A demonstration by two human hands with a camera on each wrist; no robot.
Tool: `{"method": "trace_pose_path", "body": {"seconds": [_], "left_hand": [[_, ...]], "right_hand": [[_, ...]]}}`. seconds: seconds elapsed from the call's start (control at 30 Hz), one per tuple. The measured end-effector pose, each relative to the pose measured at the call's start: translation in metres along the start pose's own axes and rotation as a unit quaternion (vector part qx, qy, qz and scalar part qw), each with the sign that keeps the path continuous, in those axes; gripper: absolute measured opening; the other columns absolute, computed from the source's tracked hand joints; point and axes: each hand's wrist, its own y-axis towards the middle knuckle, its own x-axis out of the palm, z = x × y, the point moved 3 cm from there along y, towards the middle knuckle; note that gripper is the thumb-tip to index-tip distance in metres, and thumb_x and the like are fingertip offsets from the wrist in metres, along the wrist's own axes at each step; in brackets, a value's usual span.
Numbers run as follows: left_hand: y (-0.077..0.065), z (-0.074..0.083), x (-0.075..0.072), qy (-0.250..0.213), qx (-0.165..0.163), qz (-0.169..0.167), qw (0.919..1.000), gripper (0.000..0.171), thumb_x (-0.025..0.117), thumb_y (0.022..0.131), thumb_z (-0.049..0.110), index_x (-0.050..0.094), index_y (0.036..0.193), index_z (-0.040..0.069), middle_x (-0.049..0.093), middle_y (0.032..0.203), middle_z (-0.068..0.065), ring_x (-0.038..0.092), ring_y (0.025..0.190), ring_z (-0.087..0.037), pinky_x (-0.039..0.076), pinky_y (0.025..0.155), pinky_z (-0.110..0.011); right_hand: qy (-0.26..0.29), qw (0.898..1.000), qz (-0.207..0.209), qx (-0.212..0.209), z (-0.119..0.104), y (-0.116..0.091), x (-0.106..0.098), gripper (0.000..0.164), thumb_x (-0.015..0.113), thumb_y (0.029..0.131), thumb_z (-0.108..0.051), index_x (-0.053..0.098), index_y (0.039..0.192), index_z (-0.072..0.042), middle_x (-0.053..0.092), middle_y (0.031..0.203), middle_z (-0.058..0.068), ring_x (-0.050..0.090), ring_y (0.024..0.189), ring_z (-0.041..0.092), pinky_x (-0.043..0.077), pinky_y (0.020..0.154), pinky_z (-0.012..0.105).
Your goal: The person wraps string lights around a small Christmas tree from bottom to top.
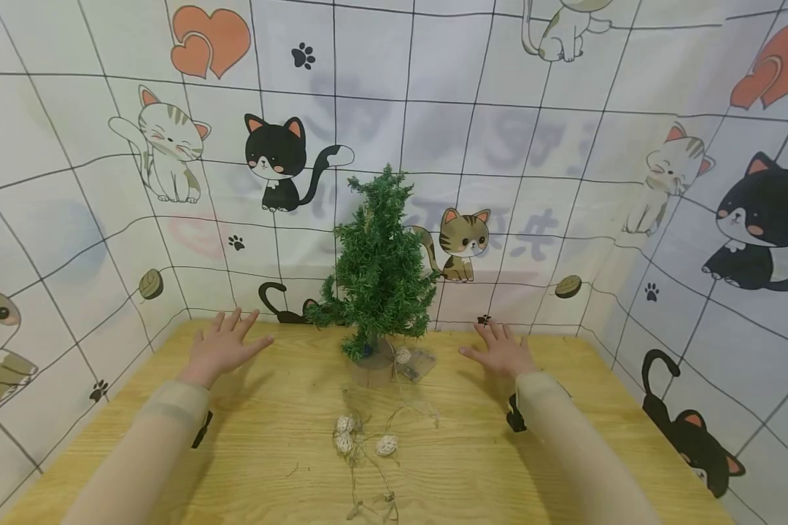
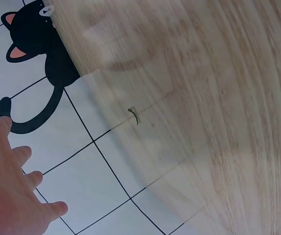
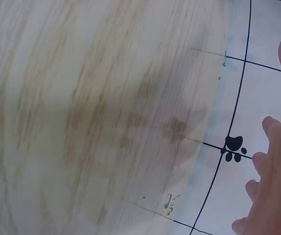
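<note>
A small artificial Christmas tree stands upright on a wooden table, its round base wrapped in brown material. My left hand, fingers spread and holding nothing, is left of the tree near the table's back edge. To the tree's right my right hand is spread the same way, also holding nothing. Both wrist views show each hand's fingers against the patterned cloth, beyond the table edge. In front of the tree lies a string with pale woven balls. Another woven ball rests against the base beside a clear piece.
A white cloth printed with cats and grid lines encloses the table at the back and both sides. Small green bits lie near the back edge, with another sliver on the left. Each sleeve has a black device below it.
</note>
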Motion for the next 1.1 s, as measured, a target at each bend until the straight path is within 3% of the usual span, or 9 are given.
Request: {"method": "trace_pose_path", "body": {"seconds": [0.33, 0.5, 0.7, 0.87, 0.97, 1.1], "left_hand": [[0.001, 0.002, 0.002, -0.002, 0.003, -0.013, 0.9999, 0.092, 0.031, 0.089, 0.077, 0.017, 0.157, 0.016, 0.006, 0.158, -0.024, -0.002, 0.141, -0.050, -0.001, 0.101, -0.075], [-0.007, 0.019, 0.002, 0.003, 0.048, -0.012, 0.9988, 0.089, 0.033, 0.090, 0.076, 0.022, 0.156, 0.017, 0.011, 0.158, -0.022, 0.005, 0.141, -0.049, 0.005, 0.101, -0.075], [-0.030, 0.059, 0.013, 0.001, 0.140, -0.015, 0.9901, 0.081, 0.038, 0.091, 0.071, 0.036, 0.151, 0.017, 0.021, 0.157, -0.017, 0.016, 0.141, -0.047, 0.014, 0.103, -0.072], [-0.051, 0.105, 0.026, -0.046, 0.222, -0.074, 0.9711, 0.072, 0.049, 0.092, 0.063, 0.045, 0.147, 0.016, 0.030, 0.154, -0.015, 0.024, 0.140, -0.045, 0.020, 0.105, -0.067], [-0.057, 0.131, 0.034, -0.053, 0.262, -0.116, 0.9566, 0.069, 0.052, 0.092, 0.060, 0.049, 0.144, 0.015, 0.034, 0.152, -0.014, 0.027, 0.139, -0.043, 0.023, 0.105, -0.066], [-0.061, 0.153, 0.044, -0.039, 0.284, -0.144, 0.9470, 0.070, 0.054, 0.090, 0.060, 0.052, 0.141, 0.013, 0.040, 0.149, -0.014, 0.032, 0.137, -0.041, 0.025, 0.105, -0.065]], "right_hand": [[0.025, 0.999, -0.004, -0.024, -0.008, 0.000, 0.008, 0.089, 0.044, 0.090, -0.069, 0.018, 0.156, -0.015, 0.009, 0.159, 0.022, 0.002, 0.141, 0.050, -0.001, 0.099, 0.076], [0.073, 0.994, 0.004, -0.075, -0.029, -0.010, 0.010, 0.089, 0.049, 0.090, -0.066, 0.017, 0.157, -0.017, 0.012, 0.159, 0.020, 0.007, 0.141, 0.050, 0.005, 0.100, 0.077], [0.131, 0.978, -0.021, -0.161, -0.065, -0.039, 0.017, 0.086, 0.061, 0.091, -0.050, 0.018, 0.157, -0.017, 0.010, 0.159, 0.017, 0.007, 0.142, 0.048, 0.007, 0.101, 0.075], [0.171, 0.956, -0.069, -0.227, -0.101, -0.062, 0.019, 0.078, 0.068, 0.091, -0.036, 0.029, 0.154, -0.013, 0.017, 0.158, 0.015, 0.007, 0.143, 0.044, 0.011, 0.106, 0.069], [0.162, 0.945, -0.091, -0.268, -0.122, -0.069, 0.021, 0.068, 0.068, 0.091, -0.032, 0.039, 0.148, -0.007, 0.028, 0.154, 0.018, 0.013, 0.142, 0.046, 0.014, 0.106, 0.069], [0.123, 0.940, -0.116, -0.297, -0.146, -0.073, 0.030, 0.057, 0.065, 0.092, -0.028, 0.048, 0.143, -0.009, 0.041, 0.149, 0.013, 0.027, 0.140, 0.042, 0.015, 0.104, 0.072]]}}
